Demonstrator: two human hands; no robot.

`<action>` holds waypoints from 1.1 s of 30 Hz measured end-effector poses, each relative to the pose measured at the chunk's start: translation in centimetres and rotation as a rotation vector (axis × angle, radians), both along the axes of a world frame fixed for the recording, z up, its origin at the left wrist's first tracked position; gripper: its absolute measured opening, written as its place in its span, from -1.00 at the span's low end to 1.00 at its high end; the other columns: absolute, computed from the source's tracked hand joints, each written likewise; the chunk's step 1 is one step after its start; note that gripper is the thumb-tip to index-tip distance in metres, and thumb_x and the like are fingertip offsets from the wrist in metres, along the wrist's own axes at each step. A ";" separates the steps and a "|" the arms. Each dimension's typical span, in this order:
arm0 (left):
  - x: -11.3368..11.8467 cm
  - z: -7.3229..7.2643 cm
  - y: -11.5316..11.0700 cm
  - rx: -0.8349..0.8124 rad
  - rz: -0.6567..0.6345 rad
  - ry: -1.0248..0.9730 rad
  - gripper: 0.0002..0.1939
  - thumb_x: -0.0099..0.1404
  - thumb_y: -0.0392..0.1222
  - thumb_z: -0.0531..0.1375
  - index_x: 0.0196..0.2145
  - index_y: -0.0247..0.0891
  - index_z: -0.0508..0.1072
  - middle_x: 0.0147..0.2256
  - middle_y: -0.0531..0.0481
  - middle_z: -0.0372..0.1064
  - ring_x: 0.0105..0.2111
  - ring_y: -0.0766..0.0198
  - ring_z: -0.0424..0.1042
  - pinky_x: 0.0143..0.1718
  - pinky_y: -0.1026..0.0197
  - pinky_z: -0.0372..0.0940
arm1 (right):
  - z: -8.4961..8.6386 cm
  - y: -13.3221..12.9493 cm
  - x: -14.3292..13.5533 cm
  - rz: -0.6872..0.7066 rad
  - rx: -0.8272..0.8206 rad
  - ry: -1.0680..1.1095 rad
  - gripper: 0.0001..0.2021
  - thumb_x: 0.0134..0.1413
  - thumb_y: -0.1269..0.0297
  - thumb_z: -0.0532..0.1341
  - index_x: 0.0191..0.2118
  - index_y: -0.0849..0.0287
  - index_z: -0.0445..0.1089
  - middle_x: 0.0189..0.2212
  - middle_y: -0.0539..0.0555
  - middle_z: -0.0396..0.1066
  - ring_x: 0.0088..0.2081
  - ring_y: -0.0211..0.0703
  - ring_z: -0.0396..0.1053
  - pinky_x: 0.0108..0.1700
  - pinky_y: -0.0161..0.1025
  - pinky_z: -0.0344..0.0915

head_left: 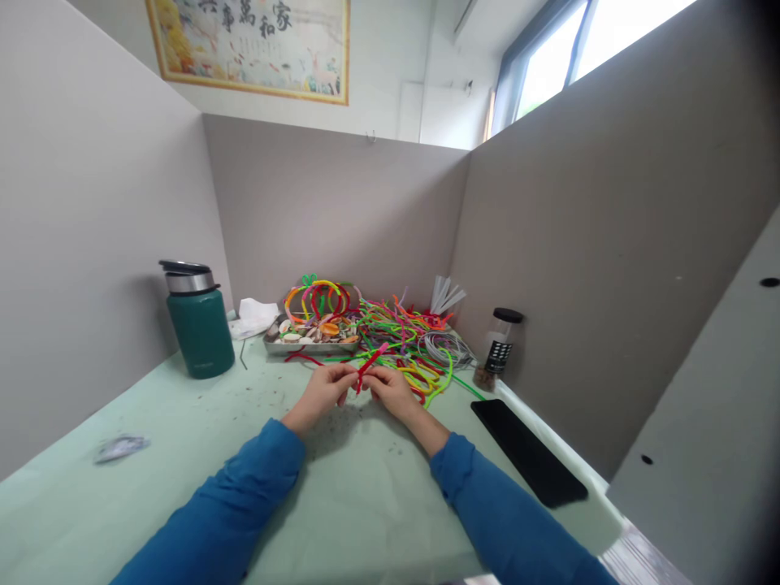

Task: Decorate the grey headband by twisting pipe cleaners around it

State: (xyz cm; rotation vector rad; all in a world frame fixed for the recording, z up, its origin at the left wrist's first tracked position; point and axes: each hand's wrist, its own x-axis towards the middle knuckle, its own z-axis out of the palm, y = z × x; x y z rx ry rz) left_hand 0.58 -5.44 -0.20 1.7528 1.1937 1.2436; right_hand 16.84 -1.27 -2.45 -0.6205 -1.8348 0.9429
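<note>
Near the middle of the table, my left hand (324, 395) and my right hand (393, 390) meet, each with its fingers pinched on a red pipe cleaner (369, 362). Its pink-tipped end points up and to the right, and a short red part hangs between the fingertips. Just beyond my hands lies a tangled heap of colourful pipe cleaners (399, 327). A metal tray (310, 348) of flat, shell-like pieces stands behind my left hand, with rings of bent pipe cleaners (317, 301) at its back.
A green bottle (201, 333) stands at the left, near white tissue (256, 315). At the right are a jar with a black lid (498, 349) and a black phone-like slab (529, 451). Grey partitions (338, 211) enclose the green table (341, 520). A crumpled wrapper (122, 448) lies front left.
</note>
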 end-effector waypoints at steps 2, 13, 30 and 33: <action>0.1 0.0 0.0 -0.001 0.011 0.002 -0.69 0.11 0.00 0.14 -0.51 -0.34 0.39 -0.77 0.16 0.13 -0.75 0.45 0.08 -0.68 0.36 -0.01 | 0.1 -0.2 0.0 0.006 -0.006 0.003 -0.82 0.03 0.25 0.16 -0.49 0.21 0.39 -0.67 -0.07 0.23 -0.64 -0.37 0.14 -0.57 -0.40 0.08; 0.0 -0.7 0.6 0.021 0.031 0.015 -0.77 0.07 -0.12 0.12 -0.42 -0.35 0.46 -0.66 0.08 0.30 -0.72 0.43 0.20 -0.64 0.35 0.11 | 0.7 -1.2 -0.5 0.035 -0.072 0.001 -0.78 0.05 0.17 0.13 -0.40 0.25 0.34 -0.63 -0.07 0.23 -0.66 -0.40 0.10 -0.63 -0.42 0.03; -0.1 -0.6 0.4 -0.038 -0.073 -0.047 -0.68 0.09 -0.03 0.17 -0.34 -0.37 0.47 -0.64 0.07 0.30 -0.66 0.39 0.26 -0.59 0.34 0.15 | 0.6 -1.0 -0.5 0.056 -0.082 0.031 -0.78 0.06 0.17 0.11 -0.45 0.23 0.31 -0.57 -0.04 0.28 -0.65 -0.41 0.14 -0.62 -0.42 0.08; -0.1 -0.3 0.2 -0.045 -0.046 -0.025 -0.64 0.11 0.02 0.15 -0.35 -0.38 0.48 -0.69 0.07 0.28 -0.66 0.37 0.27 -0.59 0.34 0.12 | 0.6 -0.9 -0.4 0.061 -0.092 0.036 -0.77 0.05 0.15 0.13 -0.44 0.23 0.32 -0.54 -0.03 0.29 -0.64 -0.40 0.15 -0.62 -0.42 0.08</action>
